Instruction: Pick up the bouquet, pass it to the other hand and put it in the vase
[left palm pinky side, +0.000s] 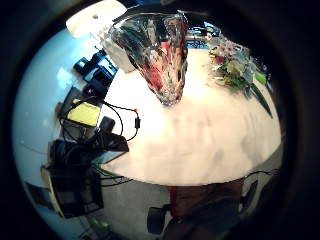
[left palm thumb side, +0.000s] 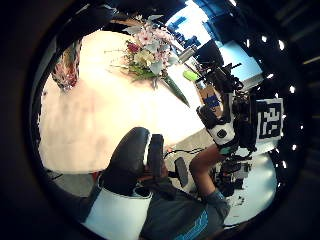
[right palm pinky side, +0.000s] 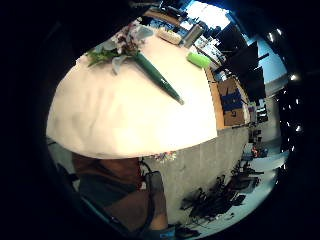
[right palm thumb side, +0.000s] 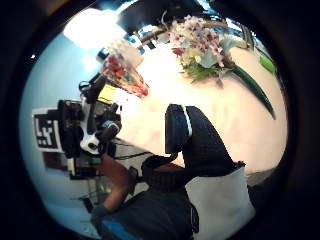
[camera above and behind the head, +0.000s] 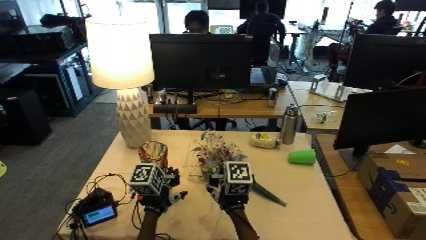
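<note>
The bouquet (camera above and behind the head: 216, 150) of pink and white flowers lies on the cream table (camera above and behind the head: 299, 210), its green wrapped stem (camera above and behind the head: 269, 195) pointing to the front right. The patterned glass vase (camera above and behind the head: 154, 151) stands upright to its left, with nothing showing in it. My left hand (camera above and behind the head: 160, 192) hovers in front of the vase, fingers spread and holding nothing. My right hand (camera above and behind the head: 229, 192) hovers just in front of the bouquet, beside the stem, also holding nothing. The palm views show the vase (left palm pinky side: 160, 55) and the bouquet (left palm thumb side: 147, 52) (right palm pinky side: 125, 45) (right palm thumb side: 200, 47) at a distance from both palms.
A white lamp (camera above and behind the head: 126, 75) stands at the table's back left. A green cup (camera above and behind the head: 301, 156), a steel bottle (camera above and behind the head: 289, 125) and a pale roll (camera above and behind the head: 264, 141) are at the back right. A small screen device (camera above and behind the head: 98, 212) with cables lies at the front left.
</note>
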